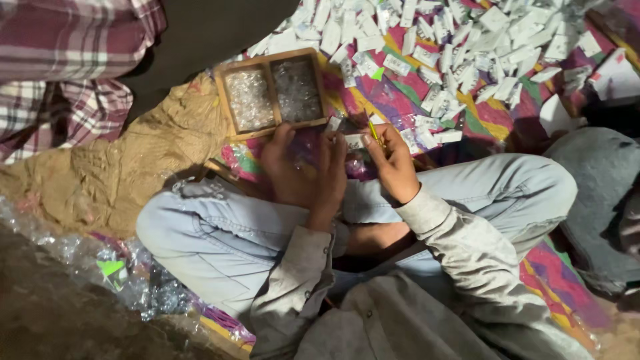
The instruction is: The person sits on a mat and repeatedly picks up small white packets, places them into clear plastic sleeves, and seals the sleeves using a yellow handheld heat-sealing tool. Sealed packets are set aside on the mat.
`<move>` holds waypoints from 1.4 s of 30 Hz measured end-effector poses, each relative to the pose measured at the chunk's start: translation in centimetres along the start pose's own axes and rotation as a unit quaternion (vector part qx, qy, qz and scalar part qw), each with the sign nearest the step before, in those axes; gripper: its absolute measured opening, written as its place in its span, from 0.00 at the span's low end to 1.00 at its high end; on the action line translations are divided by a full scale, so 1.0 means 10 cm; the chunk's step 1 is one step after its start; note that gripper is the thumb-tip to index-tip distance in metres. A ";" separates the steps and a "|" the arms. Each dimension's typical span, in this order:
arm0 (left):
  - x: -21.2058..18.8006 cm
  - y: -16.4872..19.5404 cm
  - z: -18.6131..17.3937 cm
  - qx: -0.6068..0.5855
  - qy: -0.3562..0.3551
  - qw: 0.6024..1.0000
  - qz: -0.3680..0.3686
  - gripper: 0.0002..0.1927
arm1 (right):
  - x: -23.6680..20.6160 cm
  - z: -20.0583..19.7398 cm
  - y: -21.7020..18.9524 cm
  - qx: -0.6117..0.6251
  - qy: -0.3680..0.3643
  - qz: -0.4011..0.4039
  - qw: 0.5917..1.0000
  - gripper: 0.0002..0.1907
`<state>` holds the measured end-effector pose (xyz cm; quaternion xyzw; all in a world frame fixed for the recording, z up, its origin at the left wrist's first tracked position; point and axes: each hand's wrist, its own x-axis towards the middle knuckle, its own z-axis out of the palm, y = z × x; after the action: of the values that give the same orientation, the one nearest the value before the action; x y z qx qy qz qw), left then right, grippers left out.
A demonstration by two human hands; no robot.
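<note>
Looking down on a person sitting cross-legged in pale blue jeans on a bright patterned cloth (400,93), both forearms reaching forward over the knees. The left hand (303,175) is out in front of the left knee, back of the hand up, fingers spread and curled downward onto a patch of clear crinkly plastic, thumb pointing toward the wooden box; whether those fingers actually pinch anything underneath I cannot tell. The right hand (393,163) sits just beside it, wrist bent, thumb and forefinger closed on a small white packet (355,141) held between the two hands, with the left fingertips touching or nearly touching its near edge. A thin yellow-green stick (373,131) rises from the right hand's grip too (pen or tool, too small to say).

Just ahead of the left hand lies a shallow wooden box (270,92) with two compartments, both filled with small clear glittering bits. Beyond the hands, a broad heap of white packets (460,47) is scattered across the cloth, reaching the top edge. To the left, a rumpled tan cloth (133,160); nearer the camera on the left, a drift of clear plastic wrappers (127,273). Top left, a plaid-clad figure (67,60) sits nearby.
</note>
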<state>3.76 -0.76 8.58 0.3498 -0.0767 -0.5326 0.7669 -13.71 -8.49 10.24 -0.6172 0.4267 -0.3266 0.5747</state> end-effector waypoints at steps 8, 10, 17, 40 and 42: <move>-0.01 -0.50 0.07 0.363 0.022 0.932 -0.002 0.18 | -0.06 0.06 -0.32 -0.011 -0.071 0.020 0.997 0.12; -0.05 -0.38 0.03 0.355 0.101 0.903 0.220 0.18 | -0.12 0.05 -0.47 -0.142 -0.035 -0.149 0.978 0.12; -0.11 0.05 0.25 0.515 0.183 0.776 0.315 0.20 | -0.22 0.14 -0.74 -0.296 -0.081 -0.138 0.942 0.17; -0.24 0.44 0.73 0.754 0.113 0.568 0.310 0.11 | -0.21 0.11 -0.42 -0.218 -0.027 -0.033 0.975 0.13; -0.23 0.44 0.70 0.760 0.097 0.563 0.308 0.11 | -0.20 0.10 -0.28 -0.186 -0.020 -0.113 0.976 0.08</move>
<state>2.78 -1.14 17.11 0.8085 -0.4813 0.0285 0.3375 -13.28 -6.32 13.03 -0.7636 0.3962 -0.2922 0.4177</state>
